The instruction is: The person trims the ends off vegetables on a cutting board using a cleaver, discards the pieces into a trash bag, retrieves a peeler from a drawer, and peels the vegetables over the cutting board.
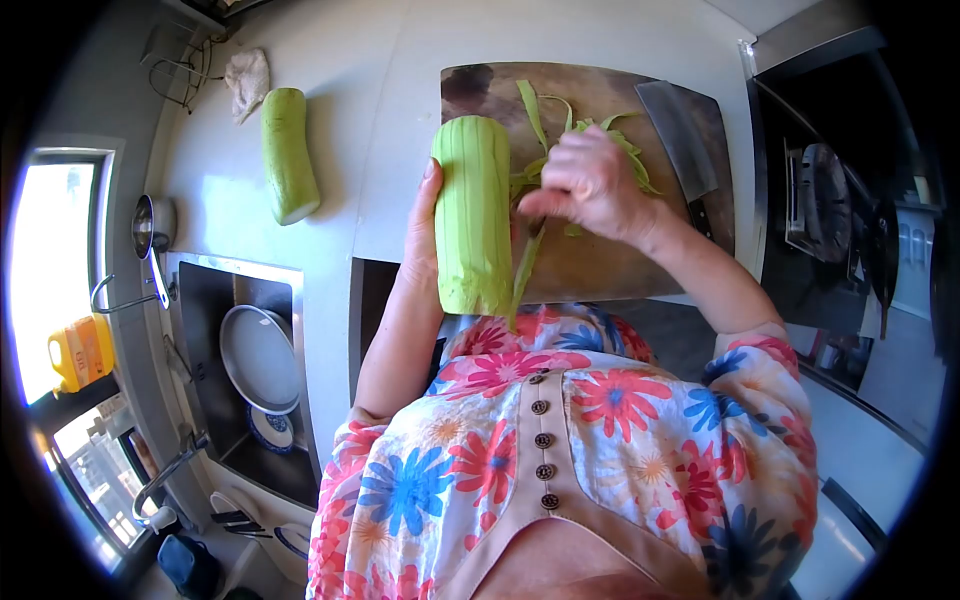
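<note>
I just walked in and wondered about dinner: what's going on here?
A person's left hand holds a pale green gourd with long paring marks down it. The right hand is beside it, over the cutting board; whether it grips a tool is hard to make out. Peel strips and a cleaver lie on the board. A second gourd lies on the counter.

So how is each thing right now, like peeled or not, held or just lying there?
Peeled gourd: held by the left hand, skin off the side we see
Other gourd: lying on the counter, skin seems on
Peel strips: mostly loose on the cutting board
Cleaver: lying flat on the board
Right hand: curled, grip unclear
Saucepan: no lid on
Round metal pan: in the sink
</note>
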### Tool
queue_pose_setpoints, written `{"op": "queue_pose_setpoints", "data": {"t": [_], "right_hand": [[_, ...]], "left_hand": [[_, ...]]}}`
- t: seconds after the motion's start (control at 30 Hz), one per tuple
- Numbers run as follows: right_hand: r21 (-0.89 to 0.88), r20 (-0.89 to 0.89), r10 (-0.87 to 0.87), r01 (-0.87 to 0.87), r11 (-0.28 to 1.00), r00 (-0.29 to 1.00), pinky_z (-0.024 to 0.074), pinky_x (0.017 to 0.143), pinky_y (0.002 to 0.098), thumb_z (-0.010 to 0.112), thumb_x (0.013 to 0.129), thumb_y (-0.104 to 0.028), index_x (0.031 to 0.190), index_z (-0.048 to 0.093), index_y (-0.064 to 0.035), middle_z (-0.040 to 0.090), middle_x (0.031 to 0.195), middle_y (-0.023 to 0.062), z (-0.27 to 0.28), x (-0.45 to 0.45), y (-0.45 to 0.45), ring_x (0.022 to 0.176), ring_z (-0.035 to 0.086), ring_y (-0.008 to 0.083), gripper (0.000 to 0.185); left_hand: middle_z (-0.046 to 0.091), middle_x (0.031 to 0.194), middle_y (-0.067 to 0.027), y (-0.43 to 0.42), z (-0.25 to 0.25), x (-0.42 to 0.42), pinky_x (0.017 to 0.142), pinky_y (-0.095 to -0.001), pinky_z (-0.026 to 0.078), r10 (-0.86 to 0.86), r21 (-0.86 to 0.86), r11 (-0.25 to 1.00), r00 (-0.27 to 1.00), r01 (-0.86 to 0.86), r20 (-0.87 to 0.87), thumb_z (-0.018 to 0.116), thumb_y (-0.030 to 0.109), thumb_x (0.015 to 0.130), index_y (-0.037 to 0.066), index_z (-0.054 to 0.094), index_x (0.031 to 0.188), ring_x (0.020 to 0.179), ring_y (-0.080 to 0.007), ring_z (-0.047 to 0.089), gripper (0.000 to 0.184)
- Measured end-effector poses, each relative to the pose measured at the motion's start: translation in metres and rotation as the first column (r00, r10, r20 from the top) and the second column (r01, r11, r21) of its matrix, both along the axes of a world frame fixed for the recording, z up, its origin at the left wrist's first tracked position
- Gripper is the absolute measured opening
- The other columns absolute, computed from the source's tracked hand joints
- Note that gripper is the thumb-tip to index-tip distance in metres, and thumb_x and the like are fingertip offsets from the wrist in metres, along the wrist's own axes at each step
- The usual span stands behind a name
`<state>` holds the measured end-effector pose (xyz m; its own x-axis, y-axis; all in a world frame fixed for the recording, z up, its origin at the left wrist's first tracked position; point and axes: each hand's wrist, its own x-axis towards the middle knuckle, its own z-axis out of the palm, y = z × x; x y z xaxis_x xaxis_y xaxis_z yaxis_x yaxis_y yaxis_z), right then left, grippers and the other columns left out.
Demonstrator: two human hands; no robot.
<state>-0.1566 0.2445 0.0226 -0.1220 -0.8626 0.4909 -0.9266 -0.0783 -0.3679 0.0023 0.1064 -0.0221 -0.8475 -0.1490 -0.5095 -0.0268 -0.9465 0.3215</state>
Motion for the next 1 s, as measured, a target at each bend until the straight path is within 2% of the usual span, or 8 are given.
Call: {"op": "queue_pose_setpoints", "data": {"t": [0.13, 0.23, 0.33, 0.43, 0.5, 0.67, 0.8, 1.0], "right_hand": [[-0.06, 0.024, 0.071, -0.07, 0.996, 0.997, 0.0311, 0.056, 0.0302, 0.068, 0.071, -0.053, 0.049, 0.05, -0.0153, 0.04, 0.05, -0.0032, 0.008, 0.025, -0.004, 0.052, 0.043, 0.0129, 0.047], [-0.078, 0.009, 0.1, -0.099, 0.992, 0.995, 0.0311, 0.057, 0.03, 0.068, 0.071, -0.052, 0.05, 0.05, -0.0152, 0.04, 0.052, -0.0031, 0.012, 0.027, -0.007, 0.054, 0.043, 0.0139, 0.046], [-0.069, 0.008, 0.131, -0.13, 0.989, 0.991, 0.0305, 0.057, 0.0309, 0.069, 0.071, -0.049, 0.05, 0.044, -0.0138, 0.037, 0.053, -0.0005, 0.006, 0.018, -0.01, 0.055, 0.041, 0.016, 0.048], [-0.068, -0.038, 0.019, -0.022, 0.997, 0.999, 0.0296, 0.055, 0.0314, 0.068, 0.074, -0.046, 0.049, 0.042, -0.0139, 0.036, 0.051, 0.0005, -0.006, -0.02, -0.017, 0.052, 0.039, 0.0158, 0.049], [-0.016, -0.23, -0.168, 0.169, 0.986, 0.958, 0.0328, 0.05, 0.034, 0.062, 0.077, -0.054, 0.047, 0.041, -0.0137, 0.044, 0.049, 0.0002, -0.026, -0.062, -0.02, 0.048, 0.044, 0.0151, 0.054], [0.095, 0.204, -0.142, 0.124, 0.988, 0.969, 0.0342, 0.049, 0.0365, 0.069, 0.079, -0.035, 0.055, 0.045, -0.0027, 0.039, 0.052, 0.0087, -0.01, -0.063, -0.009, 0.049, 0.039, 0.0235, 0.047], [0.035, 0.132, 0.05, -0.055, 0.998, 0.99, 0.0335, 0.047, 0.0364, 0.067, 0.08, -0.037, 0.056, 0.048, -0.0014, 0.042, 0.053, 0.0088, -0.001, -0.045, -0.016, 0.048, 0.043, 0.0241, 0.046], [0.347, 0.285, -0.128, 0.022, 0.937, 0.95, 0.0337, 0.047, 0.0326, 0.066, 0.083, -0.038, 0.058, 0.054, -0.001, 0.042, 0.053, 0.0074, -0.008, -0.071, -0.013, 0.048, 0.042, 0.0162, 0.047]], "left_hand": [[0.061, 0.099, -0.0182, -0.002, 0.002, -0.002, 0.071, -0.0407, 0.054, -0.014, 0.105, 0.994, 0.977, 0.037, -0.212, 0.051, 0.057, 0.082, 0.002, 0.051, 0.12, 0.078, -0.0297, 0.064, 0.067], [0.062, 0.095, -0.0177, 0.012, 0.014, -0.01, 0.071, -0.0416, 0.054, 0.199, 0.068, 0.979, 0.969, -0.191, -0.146, 0.051, 0.054, 0.082, 0.001, 0.052, 0.119, 0.078, -0.0302, 0.064, 0.064], [0.061, 0.091, -0.0191, 0.022, 0.019, -0.01, 0.066, -0.0426, 0.053, 0.118, 0.041, 0.993, 0.989, -0.115, -0.088, 0.051, 0.054, 0.08, 0.002, 0.053, 0.118, 0.072, -0.0311, 0.063, 0.065], [0.06, 0.091, -0.0207, 0.017, 0.002, 0.004, 0.064, -0.0435, 0.051, -0.115, 0.008, 0.992, 0.912, 0.129, -0.394, 0.05, 0.056, 0.079, 0.003, 0.052, 0.119, 0.067, -0.0326, 0.061, 0.067], [0.059, 0.088, -0.0217, 0.026, 0.007, 0.009, 0.063, -0.0434, 0.05, -0.099, 0.081, 0.987, 0.93, 0.136, -0.355, 0.05, 0.059, 0.077, 0.002, 0.052, 0.119, 0.064, -0.0331, 0.059, 0.071], [0.059, 0.088, -0.0216, 0.021, 0.003, 0.007, 0.062, -0.0444, 0.05, -0.097, 0.109, 0.983, 0.925, 0.146, -0.366, 0.052, 0.06, 0.075, 0.001, 0.051, 0.12, 0.064, -0.0333, 0.059, 0.074], [0.059, 0.091, -0.0212, 0.018, 0.001, 0.008, 0.062, -0.0451, 0.05, -0.141, 0.085, 0.98, 0.93, 0.179, -0.339, 0.056, 0.057, 0.072, 0.001, 0.051, 0.121, 0.067, -0.0342, 0.06, 0.075], [0.055, 0.099, -0.0175, 0.025, 0.025, 0.008, 0.054, -0.0425, 0.049, -0.147, -0.098, 0.987, 0.951, 0.125, -0.273, 0.063, 0.051, 0.068, 0.007, 0.04, 0.132, 0.074, -0.0299, 0.058, 0.081]]}}
